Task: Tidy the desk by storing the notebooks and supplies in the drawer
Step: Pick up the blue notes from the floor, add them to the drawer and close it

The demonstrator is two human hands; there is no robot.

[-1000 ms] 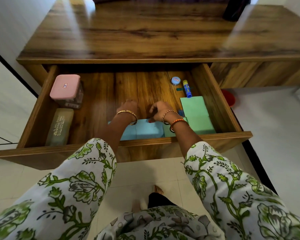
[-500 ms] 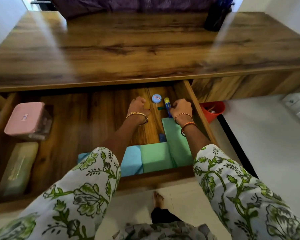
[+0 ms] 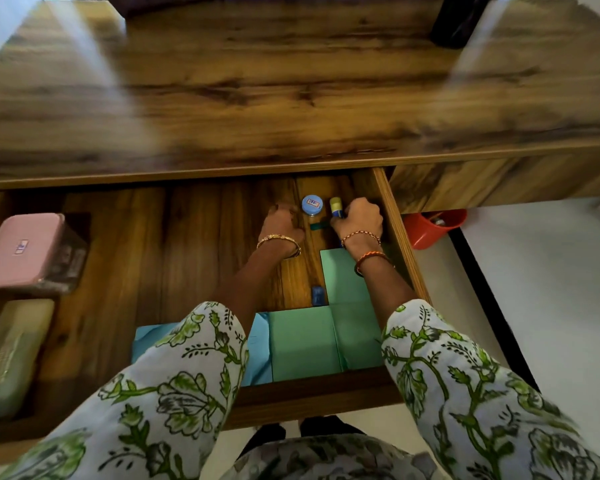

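The wooden drawer (image 3: 194, 244) under the desk top (image 3: 257, 98) stands pulled out. Along its front right lie green notebooks (image 3: 303, 341) and a blue notebook (image 3: 260, 344), partly under my sleeves. At the back right are a round blue tin (image 3: 311, 204) and a glue stick (image 3: 335, 205) with a yellow cap. My right hand (image 3: 359, 220) curls its fingers around the glue stick's blue body. My left hand (image 3: 283, 225) is a loose fist on the drawer floor just left of the tin, with nothing visible in it. A thin green item (image 3: 319, 226) lies between the hands.
A pink-lidded clear box (image 3: 21, 247) and a beige case (image 3: 11, 351) fill the drawer's left end. A small blue object (image 3: 317, 295) lies beside the notebooks. A red bin (image 3: 430, 226) stands on the floor right of the drawer. A dark holder (image 3: 461, 19) stands on the desk.
Both hands have left the notebooks at the drawer front and reached to the back right. The right hand has closed on the glue stick. My view has shifted closer and leftward.
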